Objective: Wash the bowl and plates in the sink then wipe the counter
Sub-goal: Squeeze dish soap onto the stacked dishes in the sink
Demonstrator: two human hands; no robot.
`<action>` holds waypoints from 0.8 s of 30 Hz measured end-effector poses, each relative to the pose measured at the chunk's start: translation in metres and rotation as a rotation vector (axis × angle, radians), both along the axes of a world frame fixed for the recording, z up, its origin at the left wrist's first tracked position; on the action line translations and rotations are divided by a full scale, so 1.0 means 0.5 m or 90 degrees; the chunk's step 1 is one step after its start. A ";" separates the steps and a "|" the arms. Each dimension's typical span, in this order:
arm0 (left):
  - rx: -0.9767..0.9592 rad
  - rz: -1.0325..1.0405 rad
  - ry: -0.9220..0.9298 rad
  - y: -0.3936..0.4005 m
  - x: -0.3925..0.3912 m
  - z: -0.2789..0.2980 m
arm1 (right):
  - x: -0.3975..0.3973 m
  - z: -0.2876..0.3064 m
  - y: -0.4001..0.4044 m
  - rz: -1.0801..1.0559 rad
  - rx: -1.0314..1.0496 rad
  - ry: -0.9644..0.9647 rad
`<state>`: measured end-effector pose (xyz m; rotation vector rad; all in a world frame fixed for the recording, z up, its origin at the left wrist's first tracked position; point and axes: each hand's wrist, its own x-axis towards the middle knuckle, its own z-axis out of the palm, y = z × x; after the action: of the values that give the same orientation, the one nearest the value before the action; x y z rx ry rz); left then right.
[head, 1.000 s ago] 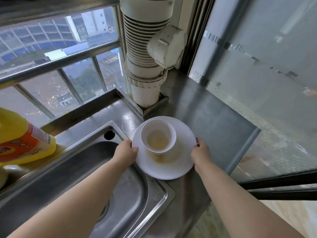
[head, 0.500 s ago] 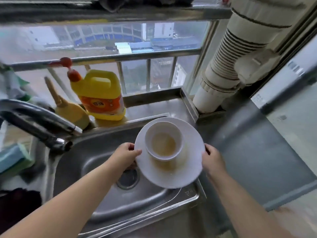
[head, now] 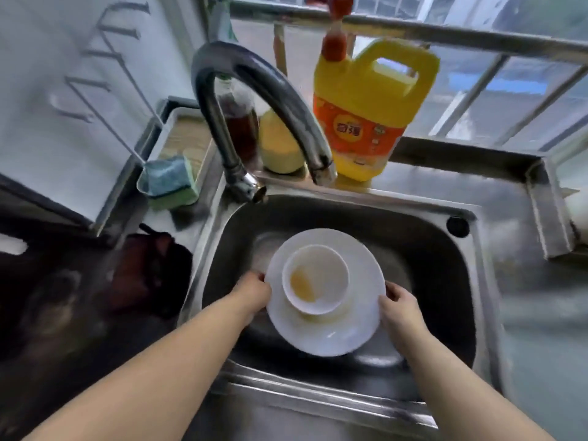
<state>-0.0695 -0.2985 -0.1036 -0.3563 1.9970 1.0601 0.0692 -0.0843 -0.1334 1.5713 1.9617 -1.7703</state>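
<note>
Nearest: left hand (head: 254, 292) and right hand (head: 397, 302), each clamped on an opposite edge of the white plate (head: 327, 335), held over the sink (head: 429, 249) basin; whether it touches bottom I cannot tell. A bowl (head: 318, 281) sits loose on the plate, yellowish residue inside. Risk: any tilt while lowering and the bowl slides off, knocking the steel. Farther: the tap (head: 254, 90) spout overhangs the far rim. Beyond, yellow detergent jug (head: 372, 100); sponge (head: 171, 179) far left.

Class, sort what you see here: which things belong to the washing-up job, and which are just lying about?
Job: bowl, plate, sink, tap, sponge, detergent jug, both hands.
Lying about: dark sauce bottle, wall rack.
</note>
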 end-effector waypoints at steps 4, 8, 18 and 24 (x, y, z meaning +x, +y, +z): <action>-0.038 0.015 -0.051 0.021 -0.008 -0.073 | -0.013 -0.059 0.002 0.002 0.008 -0.053; -0.099 0.026 -0.076 0.026 -0.017 -0.116 | -0.026 -0.098 -0.008 -0.001 -0.017 -0.068; -0.123 -0.007 -0.061 0.016 -0.023 -0.143 | -0.042 -0.106 -0.027 0.036 -0.023 -0.124; -0.145 -0.175 0.060 0.001 -0.029 -0.066 | -0.054 -0.006 -0.041 0.146 0.082 -0.158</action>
<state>-0.0839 -0.2979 -0.1368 -0.1459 2.1835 0.6910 0.0421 -0.1047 -0.1364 1.4501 2.0696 -1.3202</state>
